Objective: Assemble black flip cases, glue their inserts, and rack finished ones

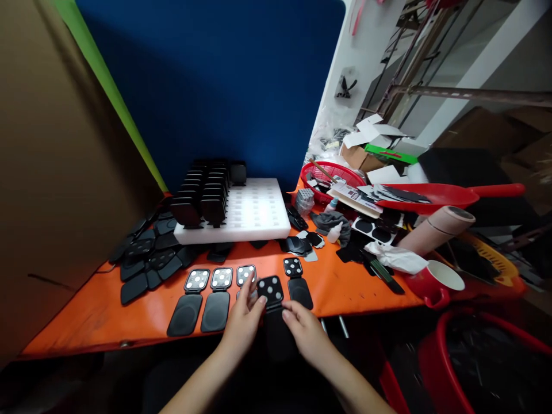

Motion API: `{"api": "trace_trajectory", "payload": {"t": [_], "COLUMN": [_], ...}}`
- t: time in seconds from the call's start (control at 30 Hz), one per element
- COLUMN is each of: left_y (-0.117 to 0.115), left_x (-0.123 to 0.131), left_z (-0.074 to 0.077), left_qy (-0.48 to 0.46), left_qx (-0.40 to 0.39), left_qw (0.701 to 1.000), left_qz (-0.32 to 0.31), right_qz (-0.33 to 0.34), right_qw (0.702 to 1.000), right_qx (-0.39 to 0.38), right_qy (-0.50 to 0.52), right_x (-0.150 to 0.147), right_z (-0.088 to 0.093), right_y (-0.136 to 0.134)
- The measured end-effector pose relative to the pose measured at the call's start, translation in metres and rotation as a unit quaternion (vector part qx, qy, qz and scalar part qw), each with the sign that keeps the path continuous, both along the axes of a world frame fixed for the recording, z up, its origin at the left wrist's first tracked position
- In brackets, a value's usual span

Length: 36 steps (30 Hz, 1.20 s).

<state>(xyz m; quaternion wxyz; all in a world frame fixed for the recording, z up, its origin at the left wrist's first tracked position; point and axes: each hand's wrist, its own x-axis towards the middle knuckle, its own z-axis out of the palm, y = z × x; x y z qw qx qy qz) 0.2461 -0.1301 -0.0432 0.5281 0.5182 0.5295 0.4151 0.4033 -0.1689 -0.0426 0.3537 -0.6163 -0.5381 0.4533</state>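
Note:
Between my hands is a black hinged folding pad (pixel 270 290), whose square upper panel carries several pale round dots. Its darker lower panel hangs towards me over the table's front edge. My left hand (pixel 245 315) grips the left edge of the pad, thumb and fingers closed. On the other side, my right hand (pixel 305 328) pinches it near the hinge. Similar unfolded pads lie in a row: a left one (pixel 185 313), a second one (pixel 215 310), one partly hidden behind my left hand, and a right one (pixel 301 293) just beyond my right hand.
A white foam rack (pixel 259 215) holds upright black pads (pixel 213 201). Loose dark pads (pixel 146 259) are piled on the orange table (pixel 103 316) at left. To the right are a small bottle (pixel 334 232), a tumbler (pixel 440 230), a red mug (pixel 435 282) and a red tub (pixel 444 351).

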Motion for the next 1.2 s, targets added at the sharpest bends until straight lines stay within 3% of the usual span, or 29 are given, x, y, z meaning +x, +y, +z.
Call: {"api": "trace_trajectory", "payload": {"t": [0.07,0.2,0.27,0.37,0.47,0.57,0.77,1.0,1.2], "left_y": [0.001,-0.001,-0.001,0.002,0.007,0.013,0.022,0.02,0.017], "left_x": [-0.01,-0.021,-0.02,-0.015,-0.012,-0.014,-0.022,-0.022,-0.021], "left_z": [-0.003,-0.01,-0.014,-0.019,-0.023,-0.026,-0.03,-0.029,-0.025], "left_qy": [0.13,0.352,0.409,0.442,0.449,0.452,0.452,0.45,0.441], "left_qx": [0.096,0.205,0.223,0.227,0.231,0.238,0.255,0.254,0.248], "left_qw": [0.986,0.892,0.853,0.825,0.817,0.813,0.801,0.805,0.816], "left_qz": [-0.043,-0.195,-0.237,-0.269,-0.277,-0.279,-0.301,-0.293,-0.28], "right_qz": [-0.01,0.032,0.041,-0.003,-0.053,-0.052,-0.036,-0.069,-0.1], "right_qw": [0.997,0.969,0.953,0.929,0.907,0.902,0.882,0.859,0.894], "right_qx": [0.006,0.021,0.04,0.081,0.105,0.102,0.158,0.191,0.24], "right_qy": [-0.08,-0.245,-0.298,-0.362,-0.405,-0.417,-0.443,-0.469,-0.365], "right_x": [0.0,-0.004,-0.006,0.004,0.024,0.039,0.026,0.009,0.031], "right_z": [-0.003,-0.007,-0.006,-0.004,-0.008,-0.022,-0.053,-0.051,-0.048], "right_y": [0.024,0.057,0.06,0.054,0.045,0.038,0.025,0.023,0.011]}}
